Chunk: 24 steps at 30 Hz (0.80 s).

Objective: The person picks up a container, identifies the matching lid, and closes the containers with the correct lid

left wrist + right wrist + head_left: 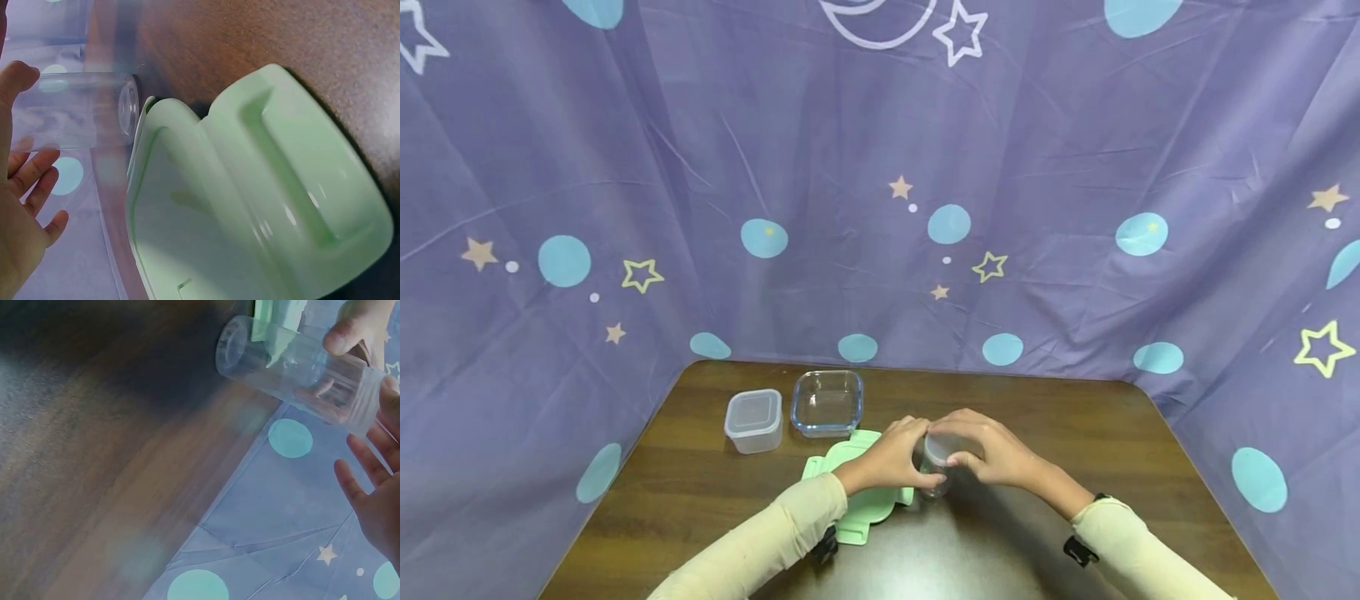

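Note:
A clear cylindrical jar point(936, 477) stands between my two hands near the middle of the table. My left hand point(891, 457) grips its side, with the thumb on the near side, as the left wrist view also shows at the jar point(81, 109). At the jar's top end, my right hand point(992, 448) holds the rim between thumb and fingers. In the right wrist view the ribbed top of the jar point(365, 400) lies by the right thumb. A light green lid with side flaps point(857, 527) lies on the table under my left forearm, partly hidden by it.
A rectangular glass container point(827, 432) stands toward the back of the brown table point(1037, 408). To its left is a small translucent plastic box point(756, 437) with its cover on. A purple patterned curtain point(850, 150) hangs behind and along both sides.

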Tool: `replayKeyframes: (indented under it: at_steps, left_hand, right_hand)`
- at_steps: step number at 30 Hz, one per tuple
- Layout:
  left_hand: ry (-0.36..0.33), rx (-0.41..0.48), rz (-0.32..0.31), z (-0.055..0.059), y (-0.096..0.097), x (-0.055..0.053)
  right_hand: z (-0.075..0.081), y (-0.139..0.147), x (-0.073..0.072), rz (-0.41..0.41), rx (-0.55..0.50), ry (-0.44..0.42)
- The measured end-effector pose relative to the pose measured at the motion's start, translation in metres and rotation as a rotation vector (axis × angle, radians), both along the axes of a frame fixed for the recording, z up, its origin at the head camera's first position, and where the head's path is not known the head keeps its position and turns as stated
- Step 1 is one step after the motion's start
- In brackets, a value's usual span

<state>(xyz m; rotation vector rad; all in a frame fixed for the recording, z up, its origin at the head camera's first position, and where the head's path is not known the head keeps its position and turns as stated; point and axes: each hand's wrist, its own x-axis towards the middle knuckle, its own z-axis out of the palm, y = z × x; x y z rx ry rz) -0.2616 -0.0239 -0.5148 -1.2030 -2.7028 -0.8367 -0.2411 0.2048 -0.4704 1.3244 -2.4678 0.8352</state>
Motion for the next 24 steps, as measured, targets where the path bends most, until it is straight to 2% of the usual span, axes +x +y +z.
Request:
replayKeyframes:
  at_steps: [4, 13, 24]
  left_hand:
    - [0.006, 0.002, -0.004, -0.001, 0.000, 0.000]
    - [0.007, -0.015, 0.006, 0.000, -0.001, 0.000]
    - [-0.006, -0.018, 0.012, 0.001, -0.001, 0.001]
  right_hand:
    - [0.005, 0.000, 0.001, -0.007, 0.038, -0.029]
    - [0.015, -0.003, 0.003, -0.028, 0.116, -0.012]
    - [0.010, -0.004, 0.007, -0.054, 0.099, 0.001]
